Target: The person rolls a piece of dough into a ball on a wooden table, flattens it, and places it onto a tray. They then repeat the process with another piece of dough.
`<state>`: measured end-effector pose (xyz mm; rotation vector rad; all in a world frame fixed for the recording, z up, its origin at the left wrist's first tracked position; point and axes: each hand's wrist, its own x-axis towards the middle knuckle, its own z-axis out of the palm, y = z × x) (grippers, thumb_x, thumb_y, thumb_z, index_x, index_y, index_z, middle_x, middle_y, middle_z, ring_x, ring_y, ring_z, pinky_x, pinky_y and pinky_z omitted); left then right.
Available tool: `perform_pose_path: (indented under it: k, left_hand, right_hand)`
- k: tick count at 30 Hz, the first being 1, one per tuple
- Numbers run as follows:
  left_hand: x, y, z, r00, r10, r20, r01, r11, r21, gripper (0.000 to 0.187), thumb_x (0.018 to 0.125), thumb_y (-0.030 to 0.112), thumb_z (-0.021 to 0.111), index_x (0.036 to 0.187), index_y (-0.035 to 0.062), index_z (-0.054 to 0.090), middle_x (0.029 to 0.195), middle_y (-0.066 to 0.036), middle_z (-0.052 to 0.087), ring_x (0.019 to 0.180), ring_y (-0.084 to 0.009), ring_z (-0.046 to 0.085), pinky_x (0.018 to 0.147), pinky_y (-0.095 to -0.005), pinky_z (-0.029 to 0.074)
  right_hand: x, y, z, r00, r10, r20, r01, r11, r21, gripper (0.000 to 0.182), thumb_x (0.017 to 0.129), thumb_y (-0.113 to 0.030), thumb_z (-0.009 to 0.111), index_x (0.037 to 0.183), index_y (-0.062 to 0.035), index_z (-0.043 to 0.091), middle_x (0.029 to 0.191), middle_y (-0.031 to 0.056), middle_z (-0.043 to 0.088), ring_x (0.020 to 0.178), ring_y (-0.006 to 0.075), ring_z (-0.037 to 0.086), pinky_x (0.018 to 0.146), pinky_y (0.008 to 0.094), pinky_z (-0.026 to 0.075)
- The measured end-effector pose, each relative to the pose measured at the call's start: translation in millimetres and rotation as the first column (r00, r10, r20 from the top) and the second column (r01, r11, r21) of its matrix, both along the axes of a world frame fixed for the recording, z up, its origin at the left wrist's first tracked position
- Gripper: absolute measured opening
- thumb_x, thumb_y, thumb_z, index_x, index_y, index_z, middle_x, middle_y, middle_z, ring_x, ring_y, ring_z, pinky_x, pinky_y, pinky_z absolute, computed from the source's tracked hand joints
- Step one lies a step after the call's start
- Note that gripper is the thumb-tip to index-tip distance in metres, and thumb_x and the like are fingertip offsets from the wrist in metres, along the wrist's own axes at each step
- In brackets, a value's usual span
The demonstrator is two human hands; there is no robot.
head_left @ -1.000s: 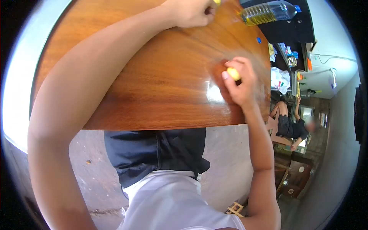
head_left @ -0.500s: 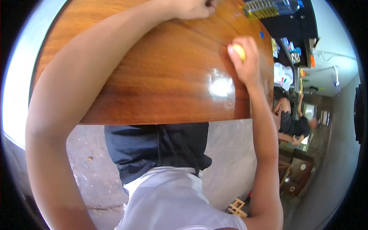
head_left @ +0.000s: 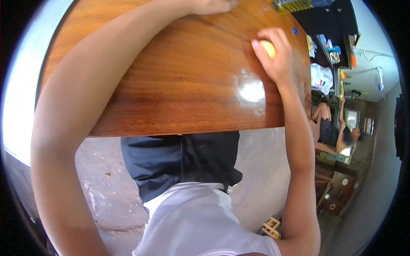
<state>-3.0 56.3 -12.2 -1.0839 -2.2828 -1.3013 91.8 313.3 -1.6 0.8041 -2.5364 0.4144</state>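
Observation:
My right hand (head_left: 275, 53) is curled round a small yellow object (head_left: 269, 48) above the right part of the glossy wooden table (head_left: 192, 85). At the top edge of the view my left hand (head_left: 215, 6) lies at the tabletop, partly cut off, and its fingers are too hidden to read. Between the two hands, bare wood shows. A clear bottle with yellow liquid (head_left: 292, 5) lies beyond my right hand. Near it is a small blue cap (head_left: 295, 30).
A person (head_left: 335, 130) sits at the far right. Shelves with a white plastic bag (head_left: 321, 79) stand beyond the table's right edge. A small wooden rack (head_left: 271, 227) is on the floor at the lower right.
My right hand, with the yellow object, has shifted slightly up in view. My left hand and the bottle are now cut off more by the top edge. The seated person's arm has moved.

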Motion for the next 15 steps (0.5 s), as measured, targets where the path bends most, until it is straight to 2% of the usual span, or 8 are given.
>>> perform_pose_path:
  k: [3, 7, 8, 9, 10, 11, 13, 15]
  left_hand:
    - [-0.1, -6.0, 1.9, 1.0, -0.017, -0.004, 0.017, 1.0, 0.001, 0.015, 0.082, 0.012, 0.068, 0.086, -0.002, 0.073, 0.08, -0.021, 0.072, 0.077, -0.0353, 0.071, 0.073, -0.0434, 0.056]
    - [3.1, -11.1, 6.5, 0.998, -0.002, -0.063, 0.001, 1.0, -0.005, 0.015, 0.083, 0.012, 0.069, 0.087, -0.0019, 0.073, 0.08, -0.021, 0.072, 0.077, -0.0353, 0.071, 0.073, -0.0429, 0.056]
    - [4.8, -10.4, 10.0, 1.0, 0.021, -0.018, -0.022, 0.999, -0.049, 0.015, 0.083, 0.013, 0.069, 0.087, -0.0019, 0.073, 0.081, -0.021, 0.072, 0.077, -0.0351, 0.071, 0.072, -0.0426, 0.056]
    - [5.6, -10.0, 9.6, 0.999, 0.045, 0.03, -0.042, 0.994, -0.1, 0.016, 0.084, 0.013, 0.069, 0.088, -0.0018, 0.073, 0.081, -0.021, 0.072, 0.076, -0.0349, 0.071, 0.072, -0.0423, 0.056]
    - [7.0, -9.7, 9.4, 0.998, 0.04, 0.038, -0.036, 0.993, -0.116, 0.016, 0.084, 0.013, 0.069, 0.088, -0.0018, 0.073, 0.081, -0.021, 0.072, 0.076, -0.0349, 0.071, 0.072, -0.0423, 0.056]
    - [6.9, -7.9, 9.4, 0.998, 0.051, 0.048, -0.046, 0.995, -0.091, 0.016, 0.084, 0.013, 0.069, 0.088, -0.0013, 0.073, 0.081, -0.021, 0.072, 0.076, -0.0341, 0.071, 0.072, -0.0419, 0.056]
    - [4.9, -1.7, 12.8, 0.999, 0.03, 0.043, -0.026, 0.995, -0.099, 0.016, 0.085, 0.014, 0.069, 0.088, -0.0009, 0.074, 0.081, -0.02, 0.073, 0.075, -0.0333, 0.071, 0.072, -0.0415, 0.056]
    - [8.8, -2.1, 14.5, 0.991, 0.1, 0.092, -0.088, 0.987, -0.132, 0.016, 0.087, 0.015, 0.069, 0.092, 0.0005, 0.075, 0.083, -0.02, 0.074, 0.076, -0.0307, 0.072, 0.073, -0.0408, 0.057]
  right_hand:
    - [-31.0, -34.9, -7.8, 0.99, 0.124, -0.059, -0.128, 0.99, -0.061, 0.029, 0.08, -0.024, 0.083, 0.099, -0.0057, 0.069, 0.103, 0.0144, 0.067, 0.1, 0.034, 0.064, 0.089, 0.0416, 0.053]
    - [27.3, -63.9, 4.4, 0.939, 0.275, 0.207, -0.241, 0.955, -0.176, 0.025, 0.081, -0.023, 0.08, 0.099, -0.0089, 0.07, 0.115, 0.0137, 0.065, 0.112, 0.0342, 0.061, 0.099, 0.0414, 0.048]
    - [34.6, -51.8, 7.1, 0.91, 0.317, 0.267, -0.26, 0.938, -0.228, 0.025, 0.086, -0.022, 0.077, 0.105, -0.0076, 0.07, 0.121, 0.0115, 0.064, 0.114, 0.028, 0.062, 0.103, 0.0395, 0.046]
    - [33.3, -41.7, 5.5, 0.907, 0.32, 0.274, -0.259, 0.936, -0.238, 0.025, 0.086, -0.022, 0.077, 0.105, -0.0076, 0.07, 0.121, 0.0115, 0.064, 0.114, 0.028, 0.062, 0.103, 0.0395, 0.046]
    - [29.0, -31.2, 1.8, 0.881, 0.33, 0.34, -0.105, 0.836, -0.539, 0.026, 0.089, -0.022, 0.075, 0.109, -0.0049, 0.069, 0.122, 0.0099, 0.065, 0.114, 0.0241, 0.061, 0.103, 0.0383, 0.047]
    - [24.0, -18.3, -2.1, 0.851, 0.356, 0.387, 0.085, 0.634, -0.769, 0.029, 0.092, -0.021, 0.073, 0.113, -0.0023, 0.068, 0.122, 0.0083, 0.065, 0.114, 0.0202, 0.061, 0.103, 0.0372, 0.047]
    - [-8.1, 18.4, -7.3, 0.885, 0.276, 0.374, 0.127, 0.631, -0.765, 0.035, 0.095, -0.022, 0.07, 0.119, 0.003, 0.065, 0.122, 0.0069, 0.065, 0.114, 0.016, 0.06, 0.103, 0.0342, 0.047]
    - [-37.6, 31.6, -12.2, 0.915, 0.236, 0.328, 0.142, 0.571, -0.808, 0.026, 0.098, -0.019, 0.066, 0.115, 0.0011, 0.067, 0.113, 0.0114, 0.068, 0.112, 0.0183, 0.063, 0.1, 0.0352, 0.05]
